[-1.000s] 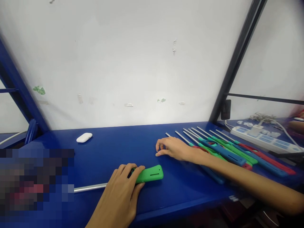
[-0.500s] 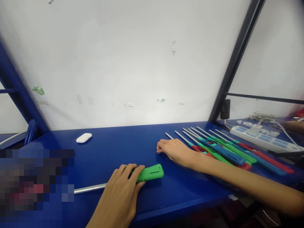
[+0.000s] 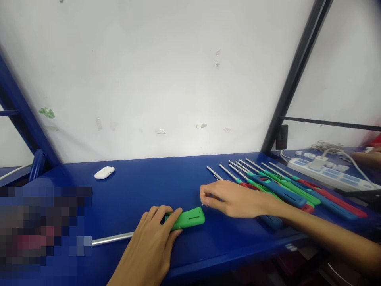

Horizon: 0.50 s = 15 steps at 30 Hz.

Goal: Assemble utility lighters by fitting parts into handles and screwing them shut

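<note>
A green lighter with a long metal tube lies on the blue table, its tube pointing left. My left hand is wrapped over the lighter near where handle and tube meet. Just right of the green handle's end, my right hand is held with its fingers pinched together; a tiny pale thing shows at the fingertips, too small to name. Under and behind my right arm, several long lighters lie side by side, among them a blue one and a red one, their tubes toward the wall.
A white earbud case lies at the back left of the blue table. On the right are a white power strip with cables, a dark phone by the black post and part of another person's hand. The lower left is pixelated.
My right hand has moved slightly down and right, toward the green lighter's level, uncovering more of a tube behind it. My left hand keeps its hold.
</note>
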Available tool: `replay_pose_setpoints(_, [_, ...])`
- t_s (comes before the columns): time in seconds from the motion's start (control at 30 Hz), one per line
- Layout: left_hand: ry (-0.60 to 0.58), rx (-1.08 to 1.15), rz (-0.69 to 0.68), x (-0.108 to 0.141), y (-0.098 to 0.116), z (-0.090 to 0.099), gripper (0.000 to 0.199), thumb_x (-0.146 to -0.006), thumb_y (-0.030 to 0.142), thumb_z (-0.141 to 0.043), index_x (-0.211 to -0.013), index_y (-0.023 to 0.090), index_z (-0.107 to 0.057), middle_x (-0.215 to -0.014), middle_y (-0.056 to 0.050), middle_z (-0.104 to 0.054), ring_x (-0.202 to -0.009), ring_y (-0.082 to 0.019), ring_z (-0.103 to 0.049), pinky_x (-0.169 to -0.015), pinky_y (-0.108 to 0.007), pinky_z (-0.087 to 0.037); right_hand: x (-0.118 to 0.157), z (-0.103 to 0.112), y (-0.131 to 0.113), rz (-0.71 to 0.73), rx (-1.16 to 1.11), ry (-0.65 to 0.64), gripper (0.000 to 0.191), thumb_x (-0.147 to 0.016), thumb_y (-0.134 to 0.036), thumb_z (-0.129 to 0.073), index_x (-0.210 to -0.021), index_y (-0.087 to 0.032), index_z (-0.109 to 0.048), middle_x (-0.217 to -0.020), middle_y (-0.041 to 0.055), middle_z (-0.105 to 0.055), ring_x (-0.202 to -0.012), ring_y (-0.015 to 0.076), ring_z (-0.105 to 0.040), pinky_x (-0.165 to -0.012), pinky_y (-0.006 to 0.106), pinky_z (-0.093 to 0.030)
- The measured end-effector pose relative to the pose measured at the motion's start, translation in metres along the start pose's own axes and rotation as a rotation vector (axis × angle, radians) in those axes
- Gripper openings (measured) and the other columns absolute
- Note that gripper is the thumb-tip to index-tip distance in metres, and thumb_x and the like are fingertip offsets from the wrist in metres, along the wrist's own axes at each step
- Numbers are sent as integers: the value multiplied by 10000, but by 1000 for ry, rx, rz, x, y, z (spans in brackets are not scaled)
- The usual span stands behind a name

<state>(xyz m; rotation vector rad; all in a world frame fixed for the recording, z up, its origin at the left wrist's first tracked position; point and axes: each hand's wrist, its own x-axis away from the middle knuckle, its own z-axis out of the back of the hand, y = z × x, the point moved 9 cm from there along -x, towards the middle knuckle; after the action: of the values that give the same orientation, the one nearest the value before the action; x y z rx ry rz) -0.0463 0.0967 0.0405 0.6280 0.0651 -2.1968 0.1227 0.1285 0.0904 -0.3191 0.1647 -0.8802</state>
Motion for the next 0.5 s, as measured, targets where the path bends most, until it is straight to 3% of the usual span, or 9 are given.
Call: replay_pose_setpoints(0.5, [-55,9,1,-2,2,-2,414,-1067,174,-484,-1432,246,-665,-1203,-97,-715,-1027,-300,-682,-879,-519,-592,-4,-13,-13,66,-16,-79,191,-1038,-223,-521,-852,-241,-564,-828,-13,-680,-727,175,-582,-754,296,-431])
